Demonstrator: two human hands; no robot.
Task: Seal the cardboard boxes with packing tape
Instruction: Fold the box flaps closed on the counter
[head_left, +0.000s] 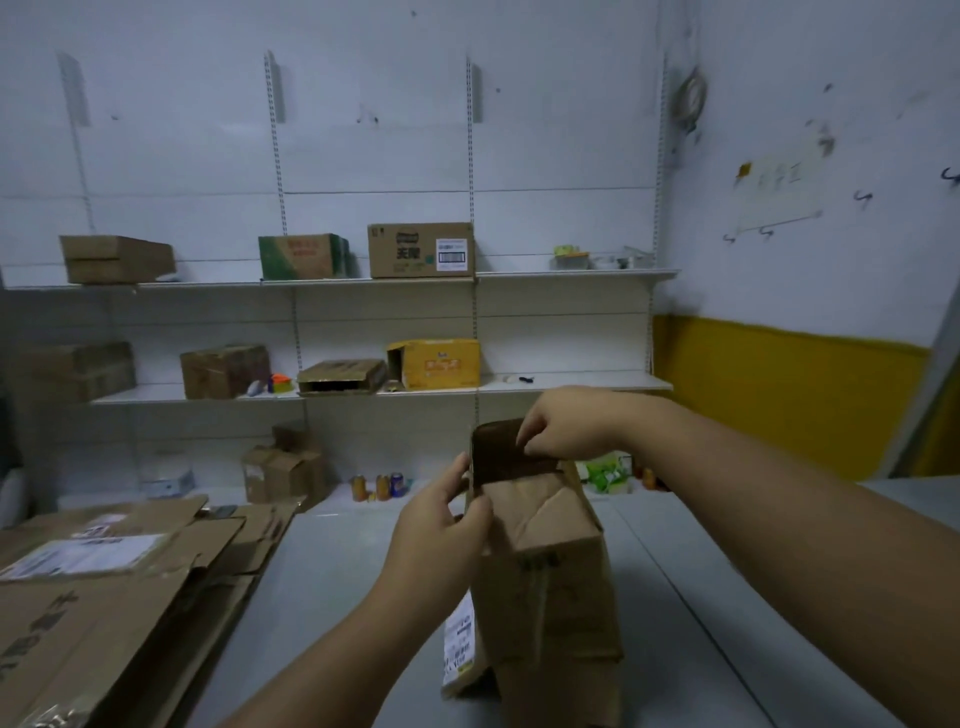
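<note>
A worn brown cardboard box (556, 587) stands on end on the grey table (332, 587), with a white shipping label (460, 644) on its left side. At its top, one dark flap (498, 449) stands up. My left hand (441, 525) grips the box's upper left edge, fingers curled round it. From the far side, my right hand (561, 423) pinches the raised flap's top edge. No packing tape shows near my hands.
Flattened cardboard sheets (104, 587) with labels cover the table's left part. White wall shelves (332, 283) behind hold several cardboard boxes. Cans (376, 486) and a crumpled box (285, 470) sit on the lowest shelf. A tape roll (691, 98) hangs high on the wall.
</note>
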